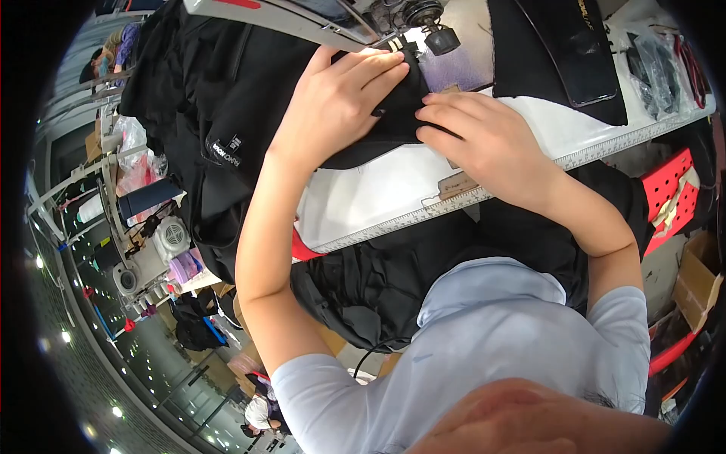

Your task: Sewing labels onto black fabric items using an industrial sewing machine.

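Observation:
A black garment (242,98) lies bunched on the sewing table, its edge reaching under the head of a sewing machine (302,19). My left hand (336,98) rests on that cloth close to the needle area, fingers stretched flat and pointing right. To its right, my right hand (484,144) has bent fingers at the cloth's edge and seems to pinch it; the fingertips are partly hidden. The needle itself is hidden behind machine parts and my left fingers.
A ruler strip (499,191) runs along the front of the white tabletop (355,200). A black phone (582,68) lies on dark cloth at the right, beside a clear plastic bag (656,76). A red perforated bin (669,198) stands lower right; more black cloth (378,272) covers my lap.

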`<state>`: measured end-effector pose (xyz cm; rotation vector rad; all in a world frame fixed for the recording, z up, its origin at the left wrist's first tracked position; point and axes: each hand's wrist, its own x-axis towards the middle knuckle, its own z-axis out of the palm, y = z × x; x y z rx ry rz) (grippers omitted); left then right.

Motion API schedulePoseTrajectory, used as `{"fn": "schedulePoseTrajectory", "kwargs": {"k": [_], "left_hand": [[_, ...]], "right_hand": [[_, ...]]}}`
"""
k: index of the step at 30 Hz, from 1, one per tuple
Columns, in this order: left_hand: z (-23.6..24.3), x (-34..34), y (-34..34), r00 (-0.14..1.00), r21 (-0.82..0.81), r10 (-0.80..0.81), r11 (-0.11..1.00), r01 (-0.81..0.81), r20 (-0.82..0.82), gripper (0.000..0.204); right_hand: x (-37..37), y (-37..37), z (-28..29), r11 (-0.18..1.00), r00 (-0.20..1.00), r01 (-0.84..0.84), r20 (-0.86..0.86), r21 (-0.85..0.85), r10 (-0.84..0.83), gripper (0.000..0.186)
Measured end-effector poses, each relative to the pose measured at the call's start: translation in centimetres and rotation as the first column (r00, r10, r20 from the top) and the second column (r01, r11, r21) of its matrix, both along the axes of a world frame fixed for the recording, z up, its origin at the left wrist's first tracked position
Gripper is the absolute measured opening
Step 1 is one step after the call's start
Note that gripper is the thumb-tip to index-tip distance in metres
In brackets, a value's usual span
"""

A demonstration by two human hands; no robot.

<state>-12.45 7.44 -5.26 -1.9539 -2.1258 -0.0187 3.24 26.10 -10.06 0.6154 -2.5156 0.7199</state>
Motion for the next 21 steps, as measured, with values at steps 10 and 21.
{"fn": "schedulePoseTrajectory", "kwargs": {"k": [10,21], "left_hand": [[-1.1,1.4,-0.2,0.995,0.061,0.100,0.993,-0.099,-0.009,0.049],[-1.2,-0.1,-0.2,0.998,0.099,0.062,0.993,-0.063,0.012,0.045]], "right_hand": [[-0.3,-0.2,-0.1,0.999,0.999,0.020,-0.032,0.035,-0.019,0.024],[-1.1,-0.3,-0.3,0.998,0.998,0.054,-0.033,0.031,-0.053,0.028]]}}
